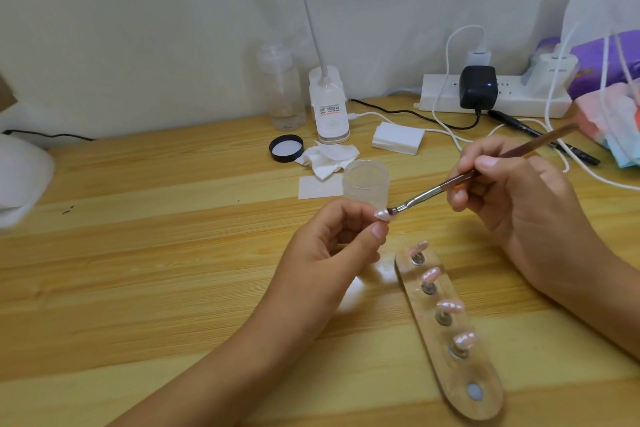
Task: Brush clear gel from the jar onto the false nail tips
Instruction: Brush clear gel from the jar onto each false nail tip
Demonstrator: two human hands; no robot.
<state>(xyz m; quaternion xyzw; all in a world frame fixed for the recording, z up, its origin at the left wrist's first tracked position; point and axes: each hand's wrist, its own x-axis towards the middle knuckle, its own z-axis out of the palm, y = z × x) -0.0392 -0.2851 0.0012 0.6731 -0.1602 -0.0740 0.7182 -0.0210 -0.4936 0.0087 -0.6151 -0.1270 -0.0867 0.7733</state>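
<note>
My left hand [332, 246] pinches a small stand topped with a glossy pink nail tip [486, 214], lifted above the table. My right hand [512, 191] grips a brown-handled brush [450, 184] like a pen, and its bristles touch that nail tip. Just behind the tip stands the open clear gel jar [366, 184]. A clear oval holder [450, 333] lies at the front right with several pink nail tips [449, 306] on pegs; its nearest spot is bare.
The jar's black lid [286, 148] lies upside down near crumpled wipes [329, 159] and a white pad stack [398, 137]. A clip lamp [329, 107], a clear pump bottle [284, 90] and a power strip [495, 97] with cables line the wall.
</note>
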